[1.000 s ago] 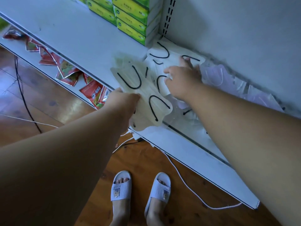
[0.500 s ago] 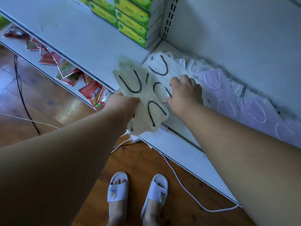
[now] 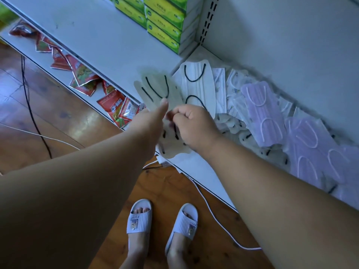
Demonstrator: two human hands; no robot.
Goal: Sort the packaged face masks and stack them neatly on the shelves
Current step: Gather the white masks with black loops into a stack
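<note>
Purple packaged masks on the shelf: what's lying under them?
Under the purple packaged masks, pale packaged masks with black ear loops stick out along the white shelf. How deep that lower layer goes is covered.

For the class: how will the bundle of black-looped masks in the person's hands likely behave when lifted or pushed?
The black-looped mask bundle probably flops: it fans out above the left hand. Likely light, since the right hand only pinches it. Its packets may slide apart.

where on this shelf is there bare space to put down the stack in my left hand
Bare shelf lies left of the green boxes and the white mask; a bare front strip lies below the right hand. Right of that mask, purple masks crowd it.
</note>
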